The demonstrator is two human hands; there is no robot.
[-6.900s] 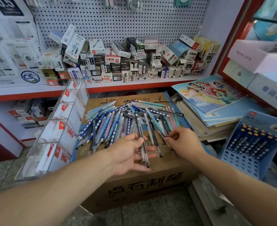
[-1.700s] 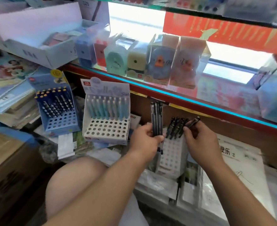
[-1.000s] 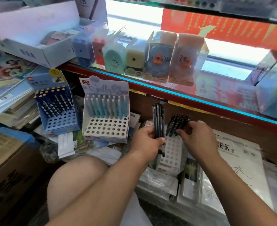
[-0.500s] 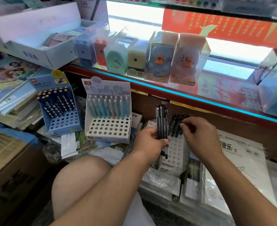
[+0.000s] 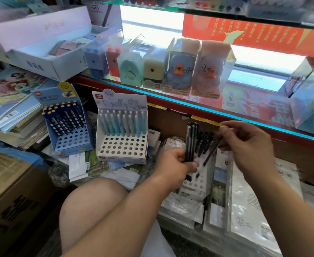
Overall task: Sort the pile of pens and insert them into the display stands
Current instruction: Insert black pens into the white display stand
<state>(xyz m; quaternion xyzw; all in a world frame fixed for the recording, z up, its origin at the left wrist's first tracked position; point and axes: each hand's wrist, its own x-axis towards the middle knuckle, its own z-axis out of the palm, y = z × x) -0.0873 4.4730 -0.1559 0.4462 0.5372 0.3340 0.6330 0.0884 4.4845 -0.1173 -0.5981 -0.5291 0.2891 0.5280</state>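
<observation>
Left hand [image 5: 173,164] grips about three black pens [image 5: 191,140] upright; right hand [image 5: 248,145] pinches one slanted pen [image 5: 210,154] above the near stand [image 5: 198,182]; two others, blue stand [image 5: 69,143] and pastel stand [image 5: 122,148], sit left.

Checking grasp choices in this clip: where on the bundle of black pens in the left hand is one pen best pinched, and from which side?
Probably at the top end, from above and the right. The bundle stands upright, its upper part clear above the left hand, whose fingers wrap the lower part. The right hand is on that side, though it now pinches a separate pen.
</observation>
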